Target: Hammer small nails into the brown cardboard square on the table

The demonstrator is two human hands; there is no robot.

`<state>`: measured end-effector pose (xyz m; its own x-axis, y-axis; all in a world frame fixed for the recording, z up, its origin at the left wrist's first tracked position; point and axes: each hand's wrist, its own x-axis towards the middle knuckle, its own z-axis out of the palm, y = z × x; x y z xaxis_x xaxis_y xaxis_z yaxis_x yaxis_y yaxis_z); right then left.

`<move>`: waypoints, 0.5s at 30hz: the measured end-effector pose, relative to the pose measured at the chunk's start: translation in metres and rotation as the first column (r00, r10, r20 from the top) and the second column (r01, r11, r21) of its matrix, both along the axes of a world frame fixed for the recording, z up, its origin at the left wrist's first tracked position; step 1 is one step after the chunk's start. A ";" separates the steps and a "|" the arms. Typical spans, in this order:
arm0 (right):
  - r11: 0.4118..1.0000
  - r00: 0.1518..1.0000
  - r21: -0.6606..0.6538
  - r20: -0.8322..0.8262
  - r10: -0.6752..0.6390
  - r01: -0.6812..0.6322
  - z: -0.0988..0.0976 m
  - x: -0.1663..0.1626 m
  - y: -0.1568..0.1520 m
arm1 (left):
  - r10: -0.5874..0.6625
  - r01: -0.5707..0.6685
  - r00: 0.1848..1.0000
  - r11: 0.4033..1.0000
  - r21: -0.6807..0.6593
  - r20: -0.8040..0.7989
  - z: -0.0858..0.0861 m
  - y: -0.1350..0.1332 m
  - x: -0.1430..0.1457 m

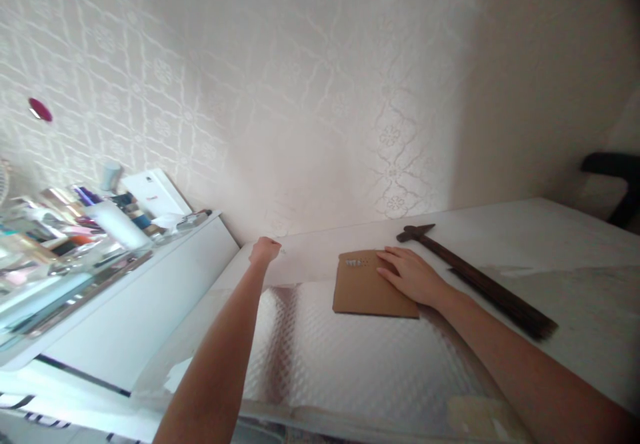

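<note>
My left hand (264, 251) is stretched far out to the back of the white tabletop (525, 231), near the wall, its fingers curled in a pinch on something tiny I cannot make out. My right hand (411, 275) lies flat, fingers extended, on the right part of a brown cardboard piece (361, 287). Several small pale nails or pins (354, 263) lie on the cardboard's far edge. A dark wooden-handled hammer (480, 283) lies on the table just right of my right hand.
A shiny quilted sheet (350, 357) covers the near part of the table. To the left stands a white cabinet (135, 311) topped with bottles and cosmetics (100, 221). A patterned wall (300, 97) rises behind. A dark chair part (615, 171) shows at right.
</note>
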<state>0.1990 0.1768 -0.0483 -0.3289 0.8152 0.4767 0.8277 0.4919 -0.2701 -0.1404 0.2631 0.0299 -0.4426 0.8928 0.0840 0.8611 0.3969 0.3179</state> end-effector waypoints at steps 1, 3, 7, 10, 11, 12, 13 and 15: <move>1.000 1.000 -0.002 0.005 -0.002 0.002 0.000 0.000 0.000 | -0.012 0.012 1.000 1.000 0.017 0.010 0.003 -0.002 0.006; 1.000 1.000 -0.002 0.012 -0.001 0.001 0.001 0.000 0.000 | -0.056 0.054 0.998 0.997 0.054 0.040 0.006 -0.007 0.023; 1.000 1.000 0.011 0.026 0.004 -0.004 0.001 0.000 0.000 | -0.213 0.198 0.970 0.972 0.130 0.115 -0.001 -0.023 0.078; 1.000 0.999 0.017 0.037 0.010 -0.011 0.002 0.001 0.001 | -0.452 0.377 0.852 0.880 0.287 0.266 -0.015 -0.040 0.126; 1.000 0.999 0.019 0.035 0.014 -0.014 0.002 0.002 0.001 | -0.512 0.418 0.803 0.849 0.323 0.305 -0.020 -0.045 0.140; 1.000 0.999 0.020 0.033 0.018 -0.018 0.002 0.002 0.001 | -0.538 0.431 0.777 0.833 0.347 0.327 -0.024 -0.051 0.152; 1.000 0.999 0.020 0.033 0.022 -0.022 0.002 0.003 0.001 | -0.557 0.442 0.764 0.820 0.364 0.327 -0.028 -0.055 0.162; 0.999 0.999 0.013 0.037 0.028 -0.029 0.002 0.004 0.002 | -0.603 0.499 0.752 0.785 0.367 0.266 -0.033 -0.061 0.173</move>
<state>0.2025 0.1784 -0.0463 -0.3695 0.7986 0.4751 0.8224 0.5191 -0.2329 0.0322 0.2018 -0.0027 0.0765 0.9554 0.2852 0.7090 -0.2533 0.6582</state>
